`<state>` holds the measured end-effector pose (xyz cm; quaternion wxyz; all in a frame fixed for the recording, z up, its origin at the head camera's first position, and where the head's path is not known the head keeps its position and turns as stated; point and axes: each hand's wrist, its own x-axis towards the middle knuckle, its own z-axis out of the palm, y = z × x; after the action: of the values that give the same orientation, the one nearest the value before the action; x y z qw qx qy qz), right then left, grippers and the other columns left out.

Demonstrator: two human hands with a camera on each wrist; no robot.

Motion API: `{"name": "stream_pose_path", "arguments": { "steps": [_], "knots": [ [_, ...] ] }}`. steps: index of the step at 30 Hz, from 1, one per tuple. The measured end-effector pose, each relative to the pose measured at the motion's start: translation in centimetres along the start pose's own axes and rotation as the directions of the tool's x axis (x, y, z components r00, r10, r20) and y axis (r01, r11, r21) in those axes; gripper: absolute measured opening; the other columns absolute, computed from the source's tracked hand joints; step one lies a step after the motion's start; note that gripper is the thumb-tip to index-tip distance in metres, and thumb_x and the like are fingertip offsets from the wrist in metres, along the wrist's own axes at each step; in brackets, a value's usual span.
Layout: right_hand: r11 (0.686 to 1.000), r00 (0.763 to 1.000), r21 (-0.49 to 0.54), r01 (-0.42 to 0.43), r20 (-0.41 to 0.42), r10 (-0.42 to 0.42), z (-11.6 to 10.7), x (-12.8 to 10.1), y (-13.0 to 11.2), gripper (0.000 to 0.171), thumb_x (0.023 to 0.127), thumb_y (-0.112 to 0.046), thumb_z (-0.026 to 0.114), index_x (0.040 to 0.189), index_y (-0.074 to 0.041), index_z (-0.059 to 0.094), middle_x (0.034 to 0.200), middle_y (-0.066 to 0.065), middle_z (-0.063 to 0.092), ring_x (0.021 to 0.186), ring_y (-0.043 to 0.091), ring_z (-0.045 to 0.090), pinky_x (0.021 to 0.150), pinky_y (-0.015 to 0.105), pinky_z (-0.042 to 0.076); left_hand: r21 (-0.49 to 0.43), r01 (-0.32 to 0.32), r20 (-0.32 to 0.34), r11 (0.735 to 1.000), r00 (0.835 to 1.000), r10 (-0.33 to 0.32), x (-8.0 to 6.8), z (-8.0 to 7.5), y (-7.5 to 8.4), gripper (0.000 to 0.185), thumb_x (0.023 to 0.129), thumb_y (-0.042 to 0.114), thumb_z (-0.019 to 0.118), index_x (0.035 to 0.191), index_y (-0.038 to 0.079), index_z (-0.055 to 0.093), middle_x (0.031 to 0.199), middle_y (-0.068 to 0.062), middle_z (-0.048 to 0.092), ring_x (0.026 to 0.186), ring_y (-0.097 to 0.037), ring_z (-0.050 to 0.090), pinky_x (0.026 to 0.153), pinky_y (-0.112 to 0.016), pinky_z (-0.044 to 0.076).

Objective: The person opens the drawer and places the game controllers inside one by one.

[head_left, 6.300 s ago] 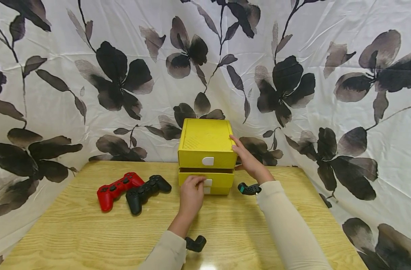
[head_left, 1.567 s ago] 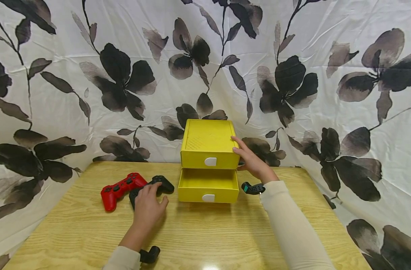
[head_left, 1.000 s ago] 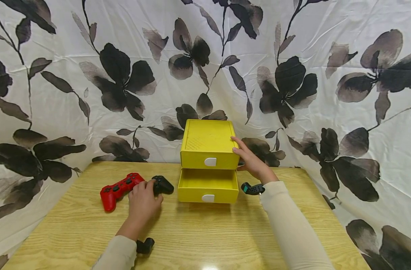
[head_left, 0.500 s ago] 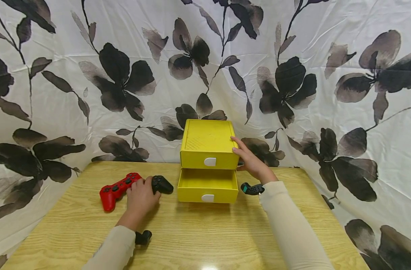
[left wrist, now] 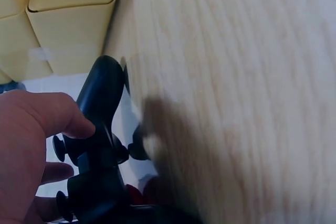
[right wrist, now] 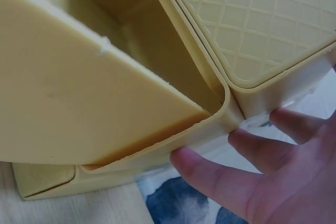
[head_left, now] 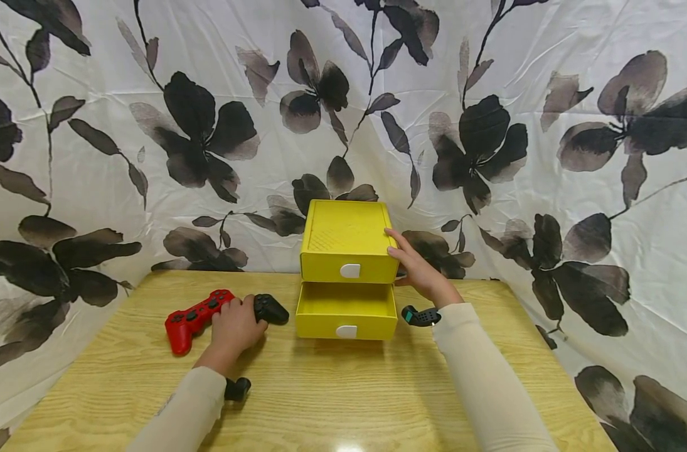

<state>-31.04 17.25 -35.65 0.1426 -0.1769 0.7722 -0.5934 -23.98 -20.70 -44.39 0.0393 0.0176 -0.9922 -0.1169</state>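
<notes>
A yellow two-drawer box stands at the back middle of the wooden table. Its lower drawer is pulled out and looks empty. My right hand rests with straight fingers against the box's right side. My left hand lies over a black game controller left of the drawer. In the left wrist view my left hand's thumb and fingers curl round the black controller. A red game controller lies just left of it, touching my hand.
A floral cloth hangs close behind the box and along both sides of the table. The table's left edge and right edge slant outward toward me. Bare wood lies in front of the drawer.
My left hand pulled the lower drawer out, left its handle, moved left and closed round the black controller. The right hand has stayed on the box.
</notes>
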Motion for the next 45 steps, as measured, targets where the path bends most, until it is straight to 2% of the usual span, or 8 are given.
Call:
{"name": "stream_pose_path", "arguments": {
  "steps": [8,22,29,35,39,45],
  "knots": [
    [1.000,1.000,0.003,0.000,0.011,0.000,0.1,-0.1,-0.2,0.060,0.100,-0.050,0.038,0.153,-0.041,0.011,0.163,0.005,0.001,0.142,0.047,0.025,0.101,0.073,0.033,0.035,-0.013,0.069,0.999,0.998,0.010,0.3,-0.2,-0.1,0.071,0.082,0.036,0.070,0.135,-0.006,0.046,0.121,-0.031,0.054,0.113,-0.050,0.048,0.091,-0.067,0.040],
    [1.000,1.000,0.008,0.010,0.018,-0.010,0.3,-0.2,-0.1,0.062,0.099,-0.051,0.038,0.153,-0.040,0.010,0.163,0.006,0.001,0.142,0.047,0.024,0.101,0.073,0.033,0.052,-0.036,0.090,0.998,0.995,0.031,1.0,-0.2,-0.6,0.052,0.079,0.029,0.072,0.114,-0.008,0.060,0.106,-0.025,0.057,0.099,-0.044,0.052,0.085,-0.064,0.043],
    [1.000,1.000,0.013,0.011,0.017,-0.012,0.2,-0.3,0.0,0.062,0.098,-0.052,0.039,0.153,-0.040,0.010,0.163,0.006,0.001,0.143,0.046,0.024,0.101,0.073,0.034,0.033,-0.040,0.099,0.999,0.994,0.037,1.0,-0.6,-0.6,0.053,0.075,0.029,0.076,0.109,-0.009,0.061,0.103,-0.023,0.057,0.095,-0.041,0.053,0.082,-0.060,0.047],
    [1.000,1.000,0.008,0.011,0.014,-0.011,0.2,-0.3,0.0,0.061,0.099,-0.051,0.039,0.152,-0.041,0.011,0.163,0.005,0.002,0.143,0.046,0.025,0.101,0.073,0.033,-0.024,-0.039,0.116,0.999,0.992,0.042,0.9,-1.2,-0.3,0.051,0.075,0.022,0.077,0.110,-0.011,0.059,0.103,-0.025,0.053,0.092,-0.040,0.055,0.079,-0.057,0.052],
    [1.000,1.000,0.012,0.012,0.015,-0.012,0.1,-0.3,0.0,0.061,0.099,-0.050,0.038,0.152,-0.041,0.011,0.163,0.005,0.002,0.143,0.046,0.024,0.101,0.073,0.032,-0.027,-0.035,0.122,0.999,0.992,0.038,0.8,-1.5,-0.1,0.055,0.074,0.020,0.078,0.112,-0.013,0.056,0.105,-0.027,0.052,0.093,-0.041,0.056,0.080,-0.056,0.052],
    [1.000,1.000,0.011,0.012,0.013,-0.012,0.0,-0.4,0.1,0.061,0.099,-0.050,0.039,0.152,-0.041,0.011,0.163,0.005,0.002,0.142,0.048,0.024,0.101,0.074,0.031,-0.029,-0.049,0.107,0.998,0.993,0.052,0.7,-1.9,0.1,0.059,0.075,0.019,0.078,0.117,-0.014,0.052,0.105,-0.027,0.059,0.093,-0.041,0.060,0.082,-0.056,0.052]
  ]
}}
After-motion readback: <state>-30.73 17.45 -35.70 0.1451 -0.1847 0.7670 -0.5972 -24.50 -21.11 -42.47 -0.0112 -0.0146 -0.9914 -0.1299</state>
